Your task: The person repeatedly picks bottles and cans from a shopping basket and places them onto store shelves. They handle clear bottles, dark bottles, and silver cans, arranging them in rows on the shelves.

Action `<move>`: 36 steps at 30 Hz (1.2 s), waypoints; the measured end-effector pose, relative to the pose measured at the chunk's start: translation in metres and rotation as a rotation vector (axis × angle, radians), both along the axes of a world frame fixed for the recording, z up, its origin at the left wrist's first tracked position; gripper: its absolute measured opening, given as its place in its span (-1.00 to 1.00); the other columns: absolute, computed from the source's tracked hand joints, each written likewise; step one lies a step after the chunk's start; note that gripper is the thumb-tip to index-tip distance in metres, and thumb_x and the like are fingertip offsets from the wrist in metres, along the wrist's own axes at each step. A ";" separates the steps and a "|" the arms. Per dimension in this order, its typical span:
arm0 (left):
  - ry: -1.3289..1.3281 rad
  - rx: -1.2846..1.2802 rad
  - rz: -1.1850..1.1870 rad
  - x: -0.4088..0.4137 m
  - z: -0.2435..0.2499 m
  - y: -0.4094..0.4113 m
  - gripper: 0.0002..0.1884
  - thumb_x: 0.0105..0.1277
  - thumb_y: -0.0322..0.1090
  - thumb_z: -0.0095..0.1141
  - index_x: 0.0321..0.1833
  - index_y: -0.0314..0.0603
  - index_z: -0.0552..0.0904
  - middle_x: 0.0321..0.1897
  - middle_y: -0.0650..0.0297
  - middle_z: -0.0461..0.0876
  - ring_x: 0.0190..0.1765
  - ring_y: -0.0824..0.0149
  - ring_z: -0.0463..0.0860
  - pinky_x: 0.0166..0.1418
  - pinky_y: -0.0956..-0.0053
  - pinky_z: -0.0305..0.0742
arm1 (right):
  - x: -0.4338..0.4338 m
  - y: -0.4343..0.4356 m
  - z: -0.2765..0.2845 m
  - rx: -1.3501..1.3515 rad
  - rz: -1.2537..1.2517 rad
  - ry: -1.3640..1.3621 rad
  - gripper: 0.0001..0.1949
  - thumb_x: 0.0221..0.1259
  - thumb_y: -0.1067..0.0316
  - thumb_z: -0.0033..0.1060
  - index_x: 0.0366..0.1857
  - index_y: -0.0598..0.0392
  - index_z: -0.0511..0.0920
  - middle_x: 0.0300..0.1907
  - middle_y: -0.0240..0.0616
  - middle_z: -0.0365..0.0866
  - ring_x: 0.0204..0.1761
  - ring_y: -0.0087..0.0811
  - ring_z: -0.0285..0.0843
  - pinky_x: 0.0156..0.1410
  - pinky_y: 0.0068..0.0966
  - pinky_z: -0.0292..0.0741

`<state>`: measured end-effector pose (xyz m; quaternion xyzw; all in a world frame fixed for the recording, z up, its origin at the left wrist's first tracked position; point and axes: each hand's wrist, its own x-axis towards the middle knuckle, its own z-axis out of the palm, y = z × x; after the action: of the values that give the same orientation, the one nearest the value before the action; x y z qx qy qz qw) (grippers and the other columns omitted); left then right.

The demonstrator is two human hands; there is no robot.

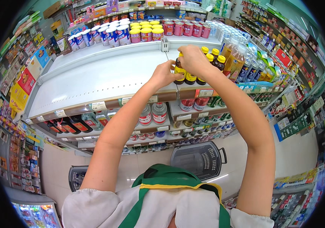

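At the front of the upper white shelf, both my hands are on a small dark brown bottle (180, 71) with a yellow label and yellow cap. My left hand (164, 74) holds its left side between thumb and fingers. From above, my right hand (193, 58) grips it by the cap, hiding most of its top. The bottle stands upright at the left end of a group of similar bottles (190, 78), which sit close together. Some of those behind are covered by my right hand and forearm. Right of the group are large bottles of amber drink (234, 61).
Blue-and-white cans (114, 37), yellow-lidded tins (146, 34) and red cans (178, 28) line the raised back tier. A metal bracket (165, 44) rises at the shelf joint. Liquor bottles (159, 113) stand below. Grey shopping baskets (196, 159) (77, 175) rest on the floor.
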<state>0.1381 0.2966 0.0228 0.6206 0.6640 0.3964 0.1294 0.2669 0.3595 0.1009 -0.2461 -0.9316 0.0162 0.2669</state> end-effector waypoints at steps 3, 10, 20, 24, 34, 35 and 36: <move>0.000 -0.012 -0.025 0.000 -0.001 0.000 -0.47 0.01 -0.10 0.37 -0.02 -0.33 0.59 -0.18 0.05 0.67 -0.11 0.21 0.64 0.00 0.38 0.51 | -0.003 -0.001 0.002 -0.013 -0.016 -0.033 -0.80 0.00 0.43 0.14 -0.32 0.34 0.61 -0.28 0.24 0.59 -0.13 0.11 0.58 0.01 -0.16 0.51; -0.047 0.052 -0.079 -0.001 0.008 -0.005 -0.53 0.00 -0.11 0.37 -0.10 -0.30 0.62 -0.23 0.05 0.66 -0.16 0.22 0.61 -0.05 0.37 0.49 | 0.004 -0.013 0.010 0.003 0.015 0.032 -0.73 0.08 0.37 0.15 -0.18 0.30 0.61 -0.24 0.13 0.59 -0.10 0.08 0.55 0.08 -0.18 0.46; -0.063 0.258 -0.237 0.071 0.017 -0.051 -0.57 -0.05 -0.18 0.35 -0.14 -0.25 0.60 -0.41 0.07 0.51 -0.29 0.17 0.52 -0.19 0.32 0.46 | 0.106 -0.069 0.035 0.006 0.125 0.109 -0.72 0.05 0.30 0.28 -0.20 0.25 0.59 -0.35 -0.06 0.58 -0.37 -0.26 0.58 -0.23 -0.44 0.50; -0.071 0.174 -0.431 0.129 -0.020 -0.051 -0.52 -0.06 -0.25 0.35 -0.03 -0.25 0.59 -0.38 0.09 0.53 -0.24 0.20 0.53 -0.14 0.34 0.48 | 0.175 -0.081 0.004 -0.189 -0.013 -0.103 -0.71 0.04 0.27 0.30 -0.23 0.24 0.56 -0.43 -0.02 0.59 -0.37 -0.10 0.59 -0.26 -0.33 0.50; -0.040 -0.163 -0.593 0.269 -0.170 -0.017 -0.43 -0.05 -0.34 0.32 0.12 -0.25 0.53 -0.18 0.05 0.62 -0.15 0.07 0.52 -0.03 0.28 0.45 | 0.319 -0.052 -0.174 -0.525 -0.151 -0.098 -0.71 0.01 0.31 0.22 -0.30 0.21 0.35 -0.49 0.06 0.59 -0.40 0.08 0.61 -0.31 -0.12 0.54; -0.049 -0.152 -0.594 0.280 -0.193 -0.014 -0.43 -0.04 -0.36 0.31 0.12 -0.25 0.53 -0.17 0.05 0.62 -0.14 0.06 0.53 -0.01 0.28 0.45 | 0.328 -0.049 -0.193 -0.562 -0.164 -0.084 -0.71 0.01 0.32 0.22 -0.30 0.21 0.35 -0.48 0.07 0.59 -0.39 0.07 0.61 -0.31 -0.13 0.54; -0.054 -0.142 -0.610 0.288 -0.216 -0.008 -0.44 -0.04 -0.38 0.30 0.12 -0.25 0.53 -0.15 0.05 0.63 -0.12 0.05 0.54 0.01 0.27 0.45 | 0.339 -0.046 -0.221 -0.575 -0.186 -0.062 -0.71 0.00 0.32 0.22 -0.29 0.21 0.35 -0.46 0.09 0.59 -0.40 0.08 0.61 -0.32 -0.14 0.55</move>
<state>0.4265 0.2885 -0.1934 0.7698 0.4694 0.3084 0.3031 0.6054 0.3134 -0.1196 -0.3960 -0.8700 0.2475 0.1581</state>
